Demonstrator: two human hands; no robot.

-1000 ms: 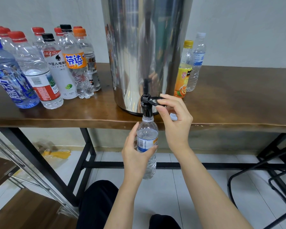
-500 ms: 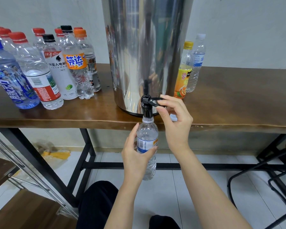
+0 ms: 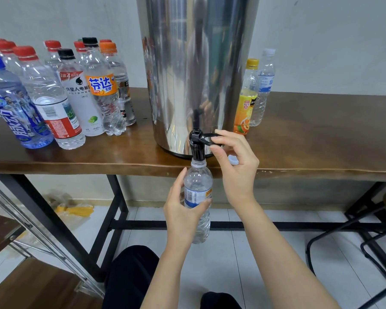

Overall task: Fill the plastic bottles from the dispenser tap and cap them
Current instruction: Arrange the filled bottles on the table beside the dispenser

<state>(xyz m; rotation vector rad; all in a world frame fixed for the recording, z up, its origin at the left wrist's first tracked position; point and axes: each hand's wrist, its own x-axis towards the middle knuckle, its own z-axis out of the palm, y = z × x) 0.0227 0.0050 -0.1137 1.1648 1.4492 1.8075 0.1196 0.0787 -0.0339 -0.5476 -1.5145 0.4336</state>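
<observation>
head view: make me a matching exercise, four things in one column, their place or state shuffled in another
1. left hand
2. right hand
3. yellow-capped bottle
4. blue-capped bottle

a. on the table, right of the dispenser
b. pinches the tap lever
c. far left on the table
d. grips the uncapped clear bottle

Pairs: 1-d, 2-b, 3-a, 4-c

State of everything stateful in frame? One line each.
bottle at tap: uncapped, upright, gripped by left hand
tap lever: pinched by right hand
white cap: loose on table
bottles at left: capped, upright
yellow-capped bottle: capped
</observation>
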